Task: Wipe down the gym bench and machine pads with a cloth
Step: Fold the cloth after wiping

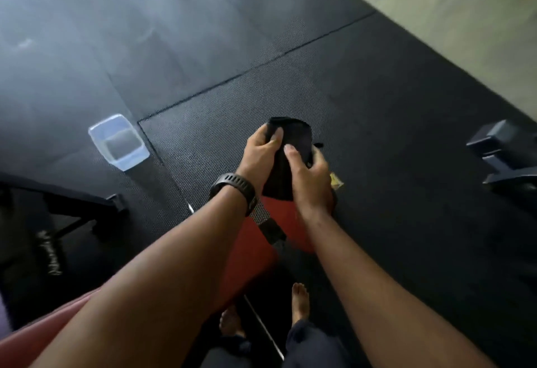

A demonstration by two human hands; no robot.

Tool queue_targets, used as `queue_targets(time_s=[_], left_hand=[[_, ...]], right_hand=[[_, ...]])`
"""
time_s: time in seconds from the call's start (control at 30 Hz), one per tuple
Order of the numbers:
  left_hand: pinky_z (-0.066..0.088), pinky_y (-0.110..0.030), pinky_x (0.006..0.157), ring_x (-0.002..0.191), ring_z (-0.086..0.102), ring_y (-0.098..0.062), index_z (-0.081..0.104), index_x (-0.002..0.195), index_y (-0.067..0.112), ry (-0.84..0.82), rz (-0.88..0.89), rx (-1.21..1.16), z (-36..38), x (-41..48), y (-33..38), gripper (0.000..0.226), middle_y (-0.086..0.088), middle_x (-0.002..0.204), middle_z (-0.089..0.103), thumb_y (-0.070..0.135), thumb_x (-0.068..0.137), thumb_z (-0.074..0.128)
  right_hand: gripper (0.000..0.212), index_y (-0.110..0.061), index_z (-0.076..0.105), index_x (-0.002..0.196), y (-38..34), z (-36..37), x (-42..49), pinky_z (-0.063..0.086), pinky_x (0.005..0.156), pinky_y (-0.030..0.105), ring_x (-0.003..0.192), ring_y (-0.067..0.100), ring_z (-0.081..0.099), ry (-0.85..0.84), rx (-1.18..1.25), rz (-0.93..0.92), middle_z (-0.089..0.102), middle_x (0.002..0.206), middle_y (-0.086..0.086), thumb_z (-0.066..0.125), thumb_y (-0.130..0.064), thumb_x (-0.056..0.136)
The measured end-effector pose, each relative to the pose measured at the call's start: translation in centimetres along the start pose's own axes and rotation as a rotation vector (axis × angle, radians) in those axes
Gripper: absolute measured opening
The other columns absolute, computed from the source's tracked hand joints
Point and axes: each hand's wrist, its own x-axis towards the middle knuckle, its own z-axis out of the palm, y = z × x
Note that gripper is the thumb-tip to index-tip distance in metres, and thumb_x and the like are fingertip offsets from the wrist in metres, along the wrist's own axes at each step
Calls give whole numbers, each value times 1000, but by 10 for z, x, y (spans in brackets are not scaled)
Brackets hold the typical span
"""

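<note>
- Left hand [261, 146] and right hand [312, 174] both grip the black cloth [293, 132], thumbs on top.
- The cloth is just above the end of the red padded surface [250, 254].
- It looks soft, light and floppy, so best gathered into a wad and pressed flat under the palm.
- A clear tub [119, 142] sits well off to the left on the rubber floor [377, 91].

black cloth [286, 158], red bench pad [250, 260]
</note>
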Motion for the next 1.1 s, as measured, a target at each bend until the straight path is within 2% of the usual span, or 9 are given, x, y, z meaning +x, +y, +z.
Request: queue_targets(time_s=[0.07, 0.13, 0.3, 0.4, 0.5, 0.67, 0.83, 0.93, 1.1], left_hand=[[51, -56, 97, 96, 62, -27, 65, 102, 15, -20, 47, 22, 9, -7, 25, 11, -15, 103, 66, 23, 100, 57], [54, -52, 93, 94, 64, -24, 67, 102, 19, -50, 94, 53, 21, -10, 50, 14, -11, 101, 69, 30, 97, 60], [59, -30, 80, 92, 68, -11, 59, 123, 7, -72, 131, 87, 70, -9, 102, 28, -7, 109, 68, 28, 104, 57], [55, -26, 73, 99, 69, -6, 51, 136, 18, -135, 52, 142, 107, -2, 121, 44, 0, 122, 68, 45, 102, 55], [55, -26, 70, 99, 70, -6, 59, 132, 17, -225, 23, 212, 153, 5, 132, 47, 2, 119, 71, 52, 101, 53], [49, -34, 75, 91, 61, -21, 59, 117, -9, -167, 135, 174, 256, 29, 130, 65, -10, 99, 65, 50, 91, 66], [55, -40, 85, 96, 65, -18, 61, 118, 7, -184, 114, 109, 343, 57, 127, 34, -10, 108, 68, 36, 100, 62], [57, -50, 87, 87, 67, -19, 64, 101, 15, -159, 139, 125, 377, 85, 124, 16, 3, 84, 71, 30, 99, 66], [55, -24, 60, 69, 67, -5, 63, 99, 14, -103, 200, 81, 413, 145, 132, 13, 2, 81, 68, 27, 101, 62]], right_hand=[[39, -18, 70, 114, -25, -9, 1, 61, 86, 40, 94, 18, 73, -7, 121, 61, 76, 103, 3, 76, -38, 81], [35, -12, 66, 115, -55, -24, 5, 62, 82, 47, 94, 28, 74, -28, 225, 95, 75, 102, 10, 76, -22, 83], [38, -9, 59, 119, -117, -76, 23, 63, 76, 48, 94, 32, 74, -37, 315, 8, 73, 105, 15, 73, -7, 84], [20, -15, 68, 105, -142, -114, 42, 63, 68, 46, 85, 28, 75, -70, 310, -81, 76, 95, 10, 69, -6, 87], [11, -22, 70, 94, -158, -158, 68, 61, 61, 38, 77, 22, 75, -92, 277, -155, 76, 86, 4, 68, -11, 92], [12, -18, 69, 107, -163, -244, 136, 63, 73, 43, 89, 25, 75, -83, 243, -226, 76, 100, 9, 68, -22, 97], [12, -21, 67, 108, -167, -310, 197, 61, 83, 50, 94, 24, 74, -91, 220, -192, 75, 104, 5, 64, -29, 100], [22, -13, 66, 117, -174, -337, 237, 61, 84, 53, 97, 30, 73, -113, 249, -183, 74, 109, 12, 62, -27, 101], [34, -11, 63, 122, -190, -345, 316, 60, 85, 52, 101, 32, 72, -201, 235, -213, 73, 112, 14, 57, -38, 103]])
